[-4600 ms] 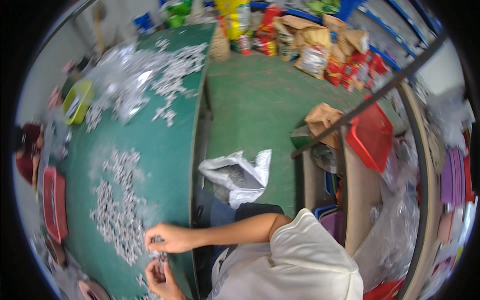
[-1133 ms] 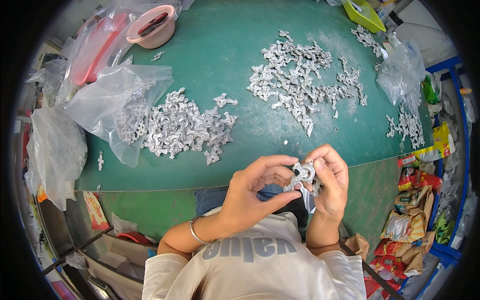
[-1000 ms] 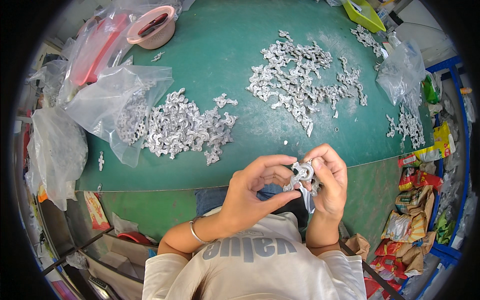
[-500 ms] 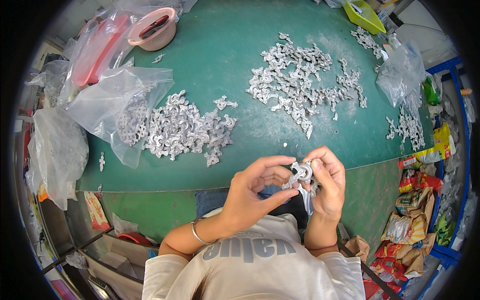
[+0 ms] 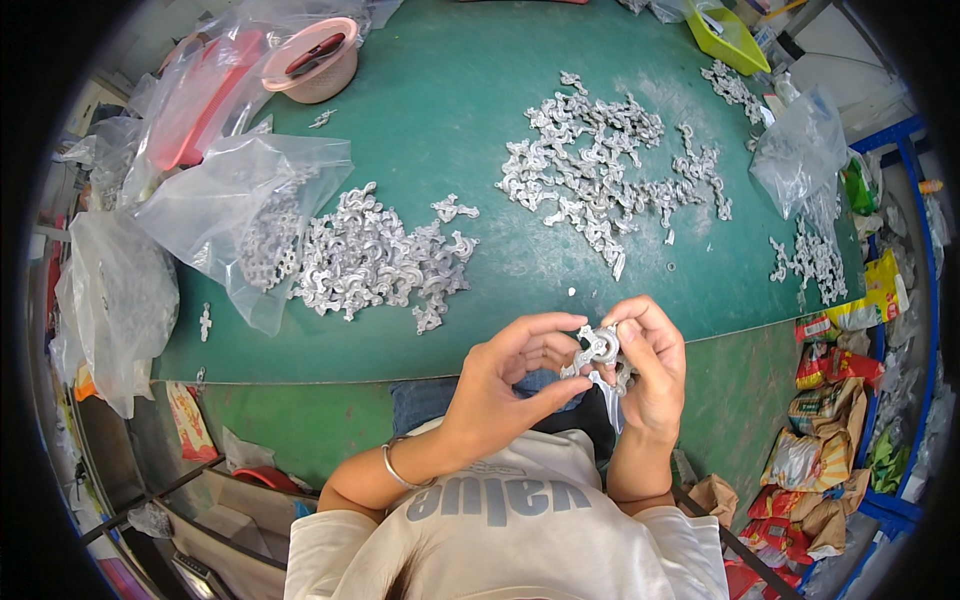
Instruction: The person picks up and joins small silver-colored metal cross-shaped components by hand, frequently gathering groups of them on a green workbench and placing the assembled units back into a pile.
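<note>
A small silver cast metal part [image 5: 598,350] sits between both hands, just in front of the green table's near edge [image 5: 420,365]. My left hand [image 5: 505,385] pinches it from the left with thumb and fingers. From the right, my right hand [image 5: 652,368] grips the same part, fingers curled over it. A pile of like metal parts [image 5: 375,262] lies on the table to the left, partly spilling from a clear plastic bag [image 5: 240,215]. A second, wider pile [image 5: 600,175] is spread farther back on the right.
A pink bowl [image 5: 312,60] stands at the back left beside red items in plastic wrap [image 5: 190,100]. Another clear bag [image 5: 800,150] and more parts [image 5: 815,260] lie at the right. A yellow-green tray [image 5: 730,35] is at the far right. Snack packets [image 5: 820,460] lie on the floor.
Since the oldest frame the view has swung round to face the table. Over the last second both hands have stayed together on the part, only slightly shifting their fingers.
</note>
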Demonstrator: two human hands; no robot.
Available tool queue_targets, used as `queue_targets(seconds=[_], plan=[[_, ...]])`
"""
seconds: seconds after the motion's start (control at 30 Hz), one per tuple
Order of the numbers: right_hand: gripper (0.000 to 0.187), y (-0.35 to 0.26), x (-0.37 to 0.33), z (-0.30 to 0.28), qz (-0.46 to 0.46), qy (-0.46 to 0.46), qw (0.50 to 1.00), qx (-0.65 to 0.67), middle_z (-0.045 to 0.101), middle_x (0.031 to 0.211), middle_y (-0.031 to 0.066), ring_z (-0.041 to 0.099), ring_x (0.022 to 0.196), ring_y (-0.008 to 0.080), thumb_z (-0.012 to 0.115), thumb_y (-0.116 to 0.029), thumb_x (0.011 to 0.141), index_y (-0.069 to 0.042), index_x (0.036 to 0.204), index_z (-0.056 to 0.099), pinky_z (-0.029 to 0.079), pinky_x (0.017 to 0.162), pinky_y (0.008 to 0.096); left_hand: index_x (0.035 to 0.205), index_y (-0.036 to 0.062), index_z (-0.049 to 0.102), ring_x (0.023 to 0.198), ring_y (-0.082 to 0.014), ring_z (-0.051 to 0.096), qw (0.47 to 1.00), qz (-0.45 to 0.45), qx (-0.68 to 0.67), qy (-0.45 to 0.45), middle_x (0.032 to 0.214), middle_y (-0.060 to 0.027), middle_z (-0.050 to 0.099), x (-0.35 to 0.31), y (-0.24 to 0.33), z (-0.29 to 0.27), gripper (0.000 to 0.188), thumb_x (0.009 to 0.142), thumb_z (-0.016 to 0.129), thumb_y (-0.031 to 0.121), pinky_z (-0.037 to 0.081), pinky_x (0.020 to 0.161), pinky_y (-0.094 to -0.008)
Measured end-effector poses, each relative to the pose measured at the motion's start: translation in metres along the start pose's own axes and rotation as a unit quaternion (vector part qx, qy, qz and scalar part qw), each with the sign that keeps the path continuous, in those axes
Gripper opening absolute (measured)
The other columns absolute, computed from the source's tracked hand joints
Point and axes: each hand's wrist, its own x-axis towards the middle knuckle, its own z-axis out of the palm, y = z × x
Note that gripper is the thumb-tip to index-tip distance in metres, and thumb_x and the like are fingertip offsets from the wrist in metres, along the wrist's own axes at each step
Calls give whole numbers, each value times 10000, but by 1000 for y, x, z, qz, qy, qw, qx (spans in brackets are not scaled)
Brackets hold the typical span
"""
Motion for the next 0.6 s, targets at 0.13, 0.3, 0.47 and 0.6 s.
queue_targets(seconds=[0.13,0.3,0.47,0.6], plan=[[122,0,-1,2,0,-4,1000,2,552,697,29,442,525,42,506,-101,869,12,904,536,327,458,170,1150,-16,456,809,-119,567,1000,1,6,0,883,-83,589,-3,1,0,470,725,648,-69,460,749,-250],[121,-2,-3,4,-3,-5,1000,-8,549,682,26,439,524,41,501,-98,869,14,893,540,325,459,170,1117,-18,433,838,-143,571,1000,12,2,-10,908,-102,580,-5,-2,2,489,694,670,-85,462,765,-273],[124,-2,-3,5,4,-6,1000,-6,550,684,26,439,525,40,501,-101,870,13,891,543,324,461,168,1102,-16,421,852,-159,573,1000,17,0,-13,934,-121,579,-6,-4,1,496,684,676,-93,464,771,-287],[128,-3,-3,6,8,0,1000,-2,551,682,28,445,525,44,500,-109,872,10,893,541,325,460,169,1100,-16,422,854,-157,573,1000,20,12,-13,940,-124,580,-5,-6,1,483,692,669,-95,465,772,-286]])
